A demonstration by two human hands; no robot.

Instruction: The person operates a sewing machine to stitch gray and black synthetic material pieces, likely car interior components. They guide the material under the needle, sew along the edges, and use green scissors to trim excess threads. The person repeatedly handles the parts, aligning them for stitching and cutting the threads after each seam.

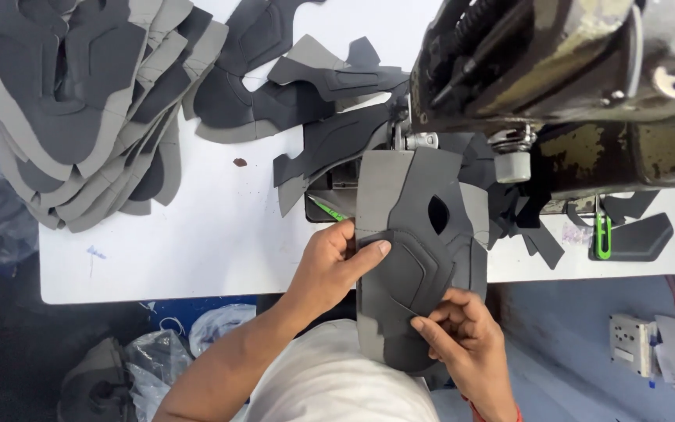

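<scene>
A grey and dark grey shoe upper piece (412, 234) lies flat under the head of a sewing machine (556, 70), hanging over the table's front edge. My left hand (333, 262) grips its left edge, thumb pressed on top of the piece. My right hand (462, 336) pinches its lower right part near the edge. The machine's needle area (416, 141) is just above the piece's far end.
A fanned stack of similar grey cut pieces (80, 101) covers the white table (197, 234) at the left. More sewn pieces (298, 94) lie behind the machine. A dark piece and a green clip (626, 234) sit at the right. Plastic bags (142, 359) lie on the floor.
</scene>
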